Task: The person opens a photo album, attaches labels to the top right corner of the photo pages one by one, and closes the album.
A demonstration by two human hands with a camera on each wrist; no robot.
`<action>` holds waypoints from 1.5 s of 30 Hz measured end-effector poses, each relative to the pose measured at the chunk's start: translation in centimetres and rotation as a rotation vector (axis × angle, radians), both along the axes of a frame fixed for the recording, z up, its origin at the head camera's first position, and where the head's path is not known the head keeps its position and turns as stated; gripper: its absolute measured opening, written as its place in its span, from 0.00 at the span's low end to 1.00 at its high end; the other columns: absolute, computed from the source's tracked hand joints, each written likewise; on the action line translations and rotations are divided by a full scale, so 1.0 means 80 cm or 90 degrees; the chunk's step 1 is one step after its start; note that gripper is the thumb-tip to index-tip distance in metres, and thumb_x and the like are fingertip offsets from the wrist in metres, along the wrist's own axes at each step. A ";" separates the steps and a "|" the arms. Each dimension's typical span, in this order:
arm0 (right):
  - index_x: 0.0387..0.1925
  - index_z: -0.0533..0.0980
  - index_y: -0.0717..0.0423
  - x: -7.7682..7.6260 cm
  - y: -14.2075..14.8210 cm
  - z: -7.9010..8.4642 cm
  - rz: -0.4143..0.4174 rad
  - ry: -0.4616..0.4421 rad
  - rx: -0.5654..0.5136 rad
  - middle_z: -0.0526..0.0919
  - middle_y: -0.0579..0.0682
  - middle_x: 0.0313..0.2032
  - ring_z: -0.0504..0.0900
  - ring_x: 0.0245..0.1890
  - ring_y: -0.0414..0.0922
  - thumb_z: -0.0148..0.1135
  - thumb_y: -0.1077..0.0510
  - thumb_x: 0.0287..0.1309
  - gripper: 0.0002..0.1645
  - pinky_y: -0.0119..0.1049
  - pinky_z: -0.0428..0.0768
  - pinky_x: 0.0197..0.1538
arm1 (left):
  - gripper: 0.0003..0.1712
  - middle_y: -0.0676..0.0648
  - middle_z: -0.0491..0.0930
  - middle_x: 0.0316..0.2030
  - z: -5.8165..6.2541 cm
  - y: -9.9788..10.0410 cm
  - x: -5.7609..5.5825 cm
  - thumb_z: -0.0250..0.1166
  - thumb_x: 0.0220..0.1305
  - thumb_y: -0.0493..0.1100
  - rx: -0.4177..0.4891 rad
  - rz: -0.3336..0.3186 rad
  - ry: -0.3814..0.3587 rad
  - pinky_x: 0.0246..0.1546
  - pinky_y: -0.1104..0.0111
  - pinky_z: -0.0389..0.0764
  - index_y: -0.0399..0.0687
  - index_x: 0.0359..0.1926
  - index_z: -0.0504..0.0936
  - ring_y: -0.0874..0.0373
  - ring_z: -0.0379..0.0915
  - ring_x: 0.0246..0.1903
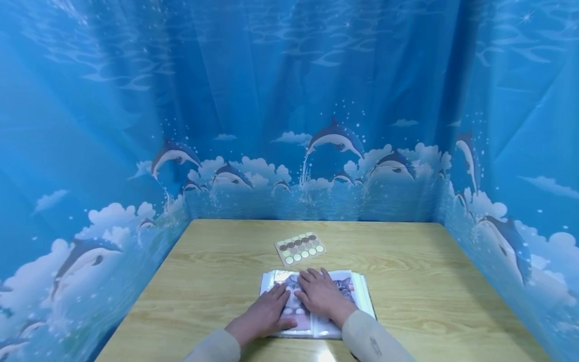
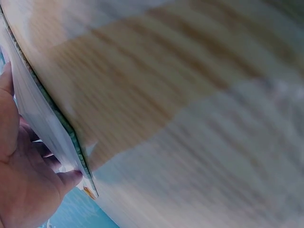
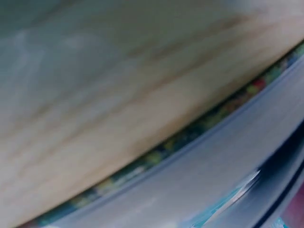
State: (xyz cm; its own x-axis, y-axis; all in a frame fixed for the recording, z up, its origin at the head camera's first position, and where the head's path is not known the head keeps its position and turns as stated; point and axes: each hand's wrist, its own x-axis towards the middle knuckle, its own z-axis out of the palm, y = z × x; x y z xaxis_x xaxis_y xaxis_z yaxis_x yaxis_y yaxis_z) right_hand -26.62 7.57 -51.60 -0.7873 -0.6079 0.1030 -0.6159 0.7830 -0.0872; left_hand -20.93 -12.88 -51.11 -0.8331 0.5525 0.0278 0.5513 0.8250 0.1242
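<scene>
A photo album (image 1: 362,291) lies spread on the table, with cat pictures behind glossy clear sleeves. My left hand (image 1: 268,309) rests on its left page, fingers extended and pointing away from me. Across the middle and onto the right page lies my right hand (image 1: 320,294), flat with its fingers stretched out. In the left wrist view, the left hand (image 2: 28,175) is against the album's page stack (image 2: 42,109), above a dark green cover edge. The right wrist view has the album's thick white page edges (image 3: 190,175) and patterned cover; the right hand is mostly out of that view.
Just beyond the album is a card of round stickers (image 1: 300,248) in rows of brown and pale tones. The wooden table (image 1: 208,271) reaches back to a blue dolphin-print curtain (image 1: 253,100), which encloses the back and both sides.
</scene>
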 end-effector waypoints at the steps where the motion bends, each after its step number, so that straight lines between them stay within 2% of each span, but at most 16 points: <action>1: 0.69 0.68 0.55 0.002 0.000 0.001 0.002 -0.001 0.004 0.66 0.54 0.71 0.61 0.71 0.56 0.41 0.39 0.74 0.34 0.62 0.53 0.72 | 0.47 0.33 0.60 0.71 -0.001 0.000 0.000 0.56 0.66 0.69 -0.001 0.000 0.003 0.66 0.46 0.66 0.34 0.69 0.66 0.38 0.57 0.69; 7: 0.68 0.69 0.57 0.011 0.002 0.005 0.015 0.016 0.011 0.69 0.54 0.69 0.63 0.70 0.56 0.42 0.40 0.74 0.34 0.61 0.55 0.71 | 0.48 0.34 0.60 0.71 0.000 0.000 0.000 0.55 0.66 0.69 -0.011 0.003 0.002 0.64 0.44 0.67 0.35 0.70 0.66 0.38 0.57 0.69; 14: 0.68 0.69 0.56 0.015 0.009 0.008 0.001 0.016 0.004 0.70 0.53 0.68 0.64 0.70 0.55 0.43 0.41 0.74 0.32 0.61 0.54 0.72 | 0.49 0.36 0.59 0.72 0.005 0.002 0.003 0.54 0.65 0.71 -0.013 0.020 -0.006 0.63 0.42 0.67 0.37 0.70 0.66 0.39 0.56 0.70; 19: 0.68 0.69 0.55 0.014 0.013 0.009 -0.005 0.008 0.008 0.69 0.53 0.68 0.63 0.70 0.54 0.41 0.40 0.75 0.33 0.60 0.52 0.73 | 0.49 0.36 0.59 0.72 0.006 0.001 0.003 0.54 0.65 0.71 -0.013 0.016 -0.005 0.63 0.42 0.67 0.37 0.70 0.66 0.39 0.56 0.70; 25: 0.67 0.71 0.55 0.012 0.017 0.006 -0.008 0.023 0.005 0.71 0.54 0.67 0.64 0.70 0.54 0.42 0.40 0.74 0.32 0.61 0.54 0.72 | 0.48 0.35 0.59 0.72 0.003 0.000 0.002 0.53 0.66 0.71 -0.005 0.007 0.001 0.63 0.41 0.67 0.36 0.70 0.66 0.38 0.57 0.70; 33: 0.66 0.71 0.56 0.009 0.017 0.004 -0.017 0.036 0.008 0.72 0.53 0.66 0.64 0.69 0.54 0.43 0.40 0.74 0.32 0.61 0.55 0.72 | 0.48 0.33 0.60 0.71 -0.003 -0.002 -0.001 0.50 0.67 0.71 0.012 -0.017 0.028 0.65 0.44 0.66 0.34 0.69 0.66 0.37 0.57 0.69; 38: 0.65 0.72 0.57 0.006 0.016 0.001 -0.018 0.047 0.011 0.73 0.54 0.65 0.65 0.68 0.53 0.44 0.41 0.74 0.32 0.61 0.56 0.71 | 0.48 0.32 0.60 0.70 0.004 -0.001 0.001 0.53 0.67 0.70 0.017 -0.019 0.013 0.66 0.45 0.65 0.33 0.69 0.66 0.37 0.57 0.69; 45: 0.66 0.71 0.57 0.004 0.012 -0.001 -0.029 0.031 0.005 0.71 0.55 0.66 0.65 0.69 0.53 0.45 0.41 0.74 0.32 0.61 0.55 0.71 | 0.48 0.32 0.59 0.71 0.003 -0.002 0.001 0.54 0.67 0.69 0.010 -0.017 0.004 0.66 0.45 0.64 0.33 0.69 0.65 0.37 0.57 0.69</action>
State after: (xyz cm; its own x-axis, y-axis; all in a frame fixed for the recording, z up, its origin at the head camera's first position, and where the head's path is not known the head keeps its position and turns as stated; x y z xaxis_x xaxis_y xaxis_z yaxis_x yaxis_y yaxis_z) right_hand -26.33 8.54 -51.66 -0.8080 -0.5728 0.1379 -0.5834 0.8105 -0.0521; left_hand -20.88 -13.02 -50.88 -0.8175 0.5743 0.0424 0.5743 0.8077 0.1332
